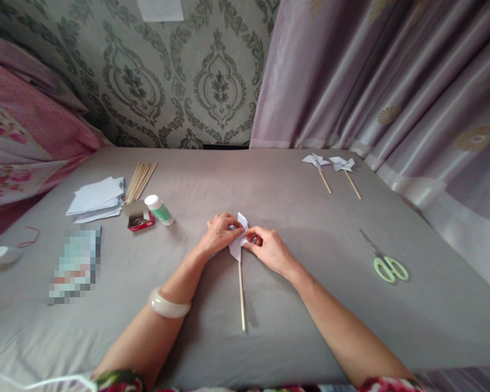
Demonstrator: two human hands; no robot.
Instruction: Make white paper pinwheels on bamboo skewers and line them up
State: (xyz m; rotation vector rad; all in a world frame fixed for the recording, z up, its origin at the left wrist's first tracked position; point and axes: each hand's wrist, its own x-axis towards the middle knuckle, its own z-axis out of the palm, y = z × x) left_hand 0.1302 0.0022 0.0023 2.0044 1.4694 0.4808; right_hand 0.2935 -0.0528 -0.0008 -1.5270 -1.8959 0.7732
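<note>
A: Grip state?

B: Left hand [221, 233]: fingers closed on the left side of the paper pinwheel [236, 253]. Right hand [271, 249]: thumb and fingers pinched together on its right edge. Exact fingertip contact near the centre is hidden.

A: Position of the pinwheel?

B: Mid-cloth, in front of the person, at the far end of a wooden stick [241, 299]. The stick lies on the grey cloth [294, 207], near end toward the body. Likely reason: both hands reach the centre from opposite sides, and the cloth bears the stick.

A: Surroundings?

B: Far left: paper stack [96, 197], loose sticks [141, 182], open red box [141, 221], white-capped bottle [159, 210]; grouped, probably for easy reach. Far right: two more pinwheels [317, 161], apart from the loose supplies, presumably to protect their blades. Scissors [386, 267]: right, untouched, clear of the forearm.
</note>
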